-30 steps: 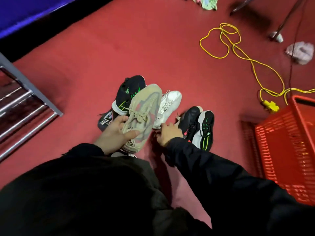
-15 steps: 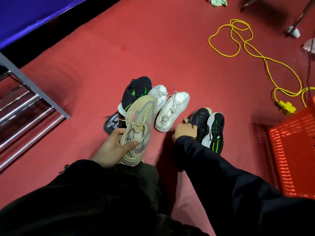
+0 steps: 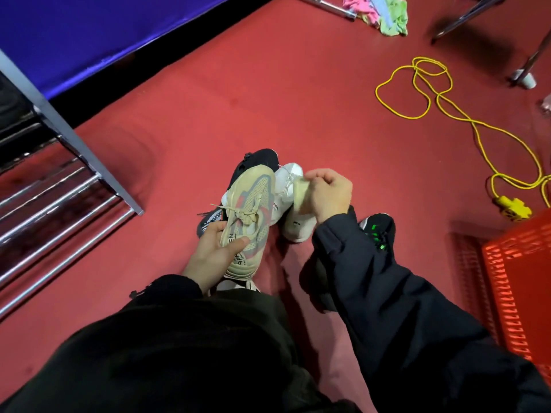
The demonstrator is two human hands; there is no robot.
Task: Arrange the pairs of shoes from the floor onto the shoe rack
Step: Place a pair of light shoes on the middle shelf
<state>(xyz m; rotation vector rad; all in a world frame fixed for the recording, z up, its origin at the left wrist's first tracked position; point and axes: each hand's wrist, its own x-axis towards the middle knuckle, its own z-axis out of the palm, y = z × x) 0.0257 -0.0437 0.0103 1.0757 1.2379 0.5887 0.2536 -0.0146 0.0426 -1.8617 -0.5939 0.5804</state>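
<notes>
Covering the room, red carpet (image 3: 268, 84) under shoe rack (image 3: 74, 138)

Right hand (image 3: 326, 195) off black-green pair (image 3: 377, 231) — now raised, gripping beige piece (image 3: 302, 193) over white shoes (image 3: 293, 204).

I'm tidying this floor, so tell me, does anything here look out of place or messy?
Yes. A yellow extension cord sprawls in loose loops across the red carpet, and crumpled pastel cloths lie near the metal legs. The remaining shoes are bunched in a heap, not paired.
</notes>
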